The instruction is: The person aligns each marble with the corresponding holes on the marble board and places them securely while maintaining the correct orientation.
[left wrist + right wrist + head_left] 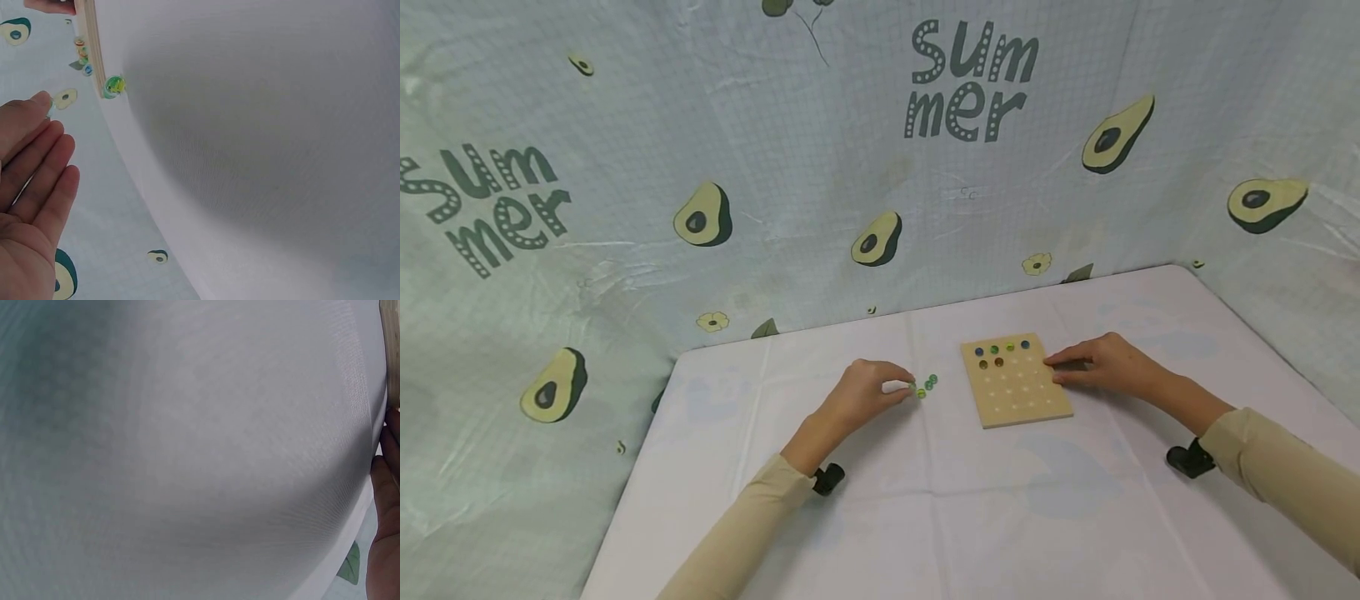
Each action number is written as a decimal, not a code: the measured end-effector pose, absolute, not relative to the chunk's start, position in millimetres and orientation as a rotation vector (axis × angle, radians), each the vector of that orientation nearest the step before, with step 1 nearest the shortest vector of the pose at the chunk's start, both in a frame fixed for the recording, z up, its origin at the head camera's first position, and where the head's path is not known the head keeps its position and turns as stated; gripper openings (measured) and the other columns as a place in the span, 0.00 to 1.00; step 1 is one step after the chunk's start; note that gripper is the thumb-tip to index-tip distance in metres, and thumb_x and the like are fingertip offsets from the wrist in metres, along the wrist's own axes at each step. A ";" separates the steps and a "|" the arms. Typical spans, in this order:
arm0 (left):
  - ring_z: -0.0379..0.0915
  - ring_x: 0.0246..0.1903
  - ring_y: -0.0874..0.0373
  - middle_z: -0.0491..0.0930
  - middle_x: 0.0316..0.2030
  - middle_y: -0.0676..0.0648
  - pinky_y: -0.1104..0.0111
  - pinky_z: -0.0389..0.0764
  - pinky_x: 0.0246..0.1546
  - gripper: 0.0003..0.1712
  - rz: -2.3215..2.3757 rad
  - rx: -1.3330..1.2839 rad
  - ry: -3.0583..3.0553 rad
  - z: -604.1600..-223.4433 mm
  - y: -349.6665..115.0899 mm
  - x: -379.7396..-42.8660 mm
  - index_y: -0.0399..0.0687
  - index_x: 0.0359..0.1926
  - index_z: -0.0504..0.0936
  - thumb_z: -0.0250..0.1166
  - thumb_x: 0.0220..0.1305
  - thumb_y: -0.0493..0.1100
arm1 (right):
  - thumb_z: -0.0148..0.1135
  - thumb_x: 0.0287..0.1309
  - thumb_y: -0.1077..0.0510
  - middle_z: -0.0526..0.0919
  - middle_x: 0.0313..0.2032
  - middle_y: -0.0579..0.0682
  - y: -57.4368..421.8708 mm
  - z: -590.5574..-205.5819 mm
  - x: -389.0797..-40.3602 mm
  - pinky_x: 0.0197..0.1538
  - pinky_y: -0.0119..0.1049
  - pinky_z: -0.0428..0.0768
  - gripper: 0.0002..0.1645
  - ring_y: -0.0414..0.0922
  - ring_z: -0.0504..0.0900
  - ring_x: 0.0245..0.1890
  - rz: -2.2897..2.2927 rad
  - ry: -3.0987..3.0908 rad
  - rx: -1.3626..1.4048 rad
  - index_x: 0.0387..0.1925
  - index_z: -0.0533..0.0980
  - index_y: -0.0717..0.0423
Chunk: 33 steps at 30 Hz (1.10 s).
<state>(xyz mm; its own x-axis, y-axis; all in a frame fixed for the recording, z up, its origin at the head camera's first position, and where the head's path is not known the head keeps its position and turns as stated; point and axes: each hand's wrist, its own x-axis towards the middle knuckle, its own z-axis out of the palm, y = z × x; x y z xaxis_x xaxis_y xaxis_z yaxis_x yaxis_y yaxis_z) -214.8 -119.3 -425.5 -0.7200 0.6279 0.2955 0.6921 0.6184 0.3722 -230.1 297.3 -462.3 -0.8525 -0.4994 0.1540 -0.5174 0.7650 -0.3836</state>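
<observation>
In the head view my left hand [865,392] pinches a green glass marble [913,386] between thumb and fingertips. Close beside it on the tablecloth lie loose marbles, two green [933,378] and one yellow-green [921,393]. A square wooden board [1022,387] with rows of small hollows lies to their right. Blue, green and yellow-green marbles sit along its far row, and two amber ones [998,362] at the left of the second row. My right hand [1108,364] rests its fingertips against the board's right edge; the right wrist view shows its fingers [384,487] by the wooden edge.
A pale cloth [925,517] covers the table. Behind it and at the sides hangs a light sheet [790,167] printed with avocados and lettering. Black wrist cameras show under both sleeves, the left one [829,479] close over the table.
</observation>
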 end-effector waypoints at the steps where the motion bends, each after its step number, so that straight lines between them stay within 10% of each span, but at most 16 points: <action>1: 0.86 0.46 0.55 0.90 0.42 0.48 0.65 0.84 0.50 0.09 -0.715 -1.123 -2.685 -425.3 -119.8 -215.0 0.42 0.43 0.91 0.75 0.61 0.37 | 0.75 0.58 0.49 0.89 0.48 0.52 297.2 -462.2 -230.3 0.47 0.49 0.85 0.19 0.51 0.88 0.48 0.650 -2.912 0.839 0.50 0.87 0.49; 33: 0.86 0.46 0.56 0.89 0.43 0.48 0.69 0.83 0.50 0.11 -0.778 -1.198 -2.537 -426.8 -108.7 -220.2 0.41 0.44 0.90 0.75 0.59 0.35 | 0.74 0.59 0.48 0.89 0.47 0.50 296.8 -462.4 -230.6 0.47 0.48 0.85 0.18 0.50 0.88 0.48 0.676 -2.910 0.827 0.50 0.88 0.47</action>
